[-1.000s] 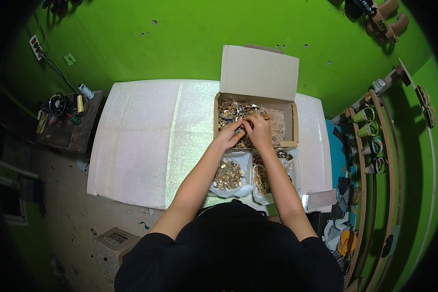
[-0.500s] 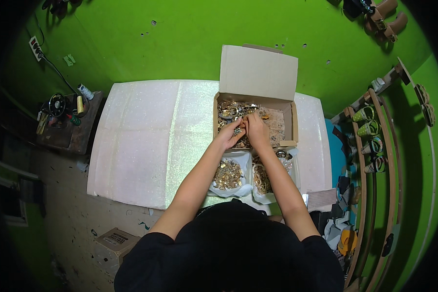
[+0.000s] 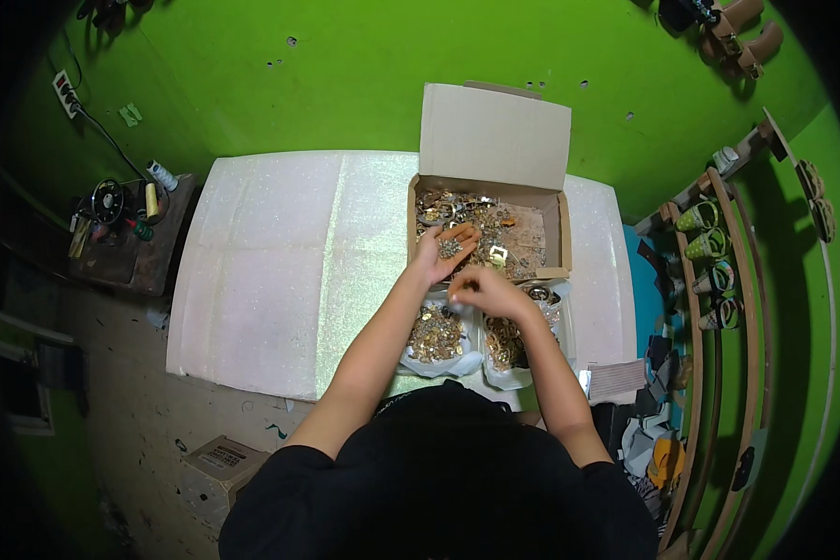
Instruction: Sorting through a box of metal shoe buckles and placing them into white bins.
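My left hand (image 3: 450,250) lies palm up over the left part of an open cardboard box (image 3: 555,210), fingers stretched out. A small heap of silvery metal pieces (image 3: 449,248) rests on its palm. Nearer to me, my right hand (image 3: 483,290) is closed with bent fingers above the gap between two plastic-lined containers. Whatever its fingertips hold is too small and blurred to make out. Mixed metal fittings fill the box's left side, and a square gold buckle (image 3: 498,255) lies near its middle. Gold and silver pieces (image 3: 436,336) fill the left container; the right one holds buckles and rings (image 3: 504,343).
Under everything is a table with a shiny whitish cover (image 3: 261,252). The box's raised lid (image 3: 495,131) leans toward the green wall. A rack (image 3: 709,345) with sandals stands right; a small dark table (image 3: 145,257) with thread spools stands left. A carton (image 3: 222,459) sits on the floor.
My hands have parted. The left has turned palm up, showing the small pieces; the right has come back toward me, out of the box to above the containers.
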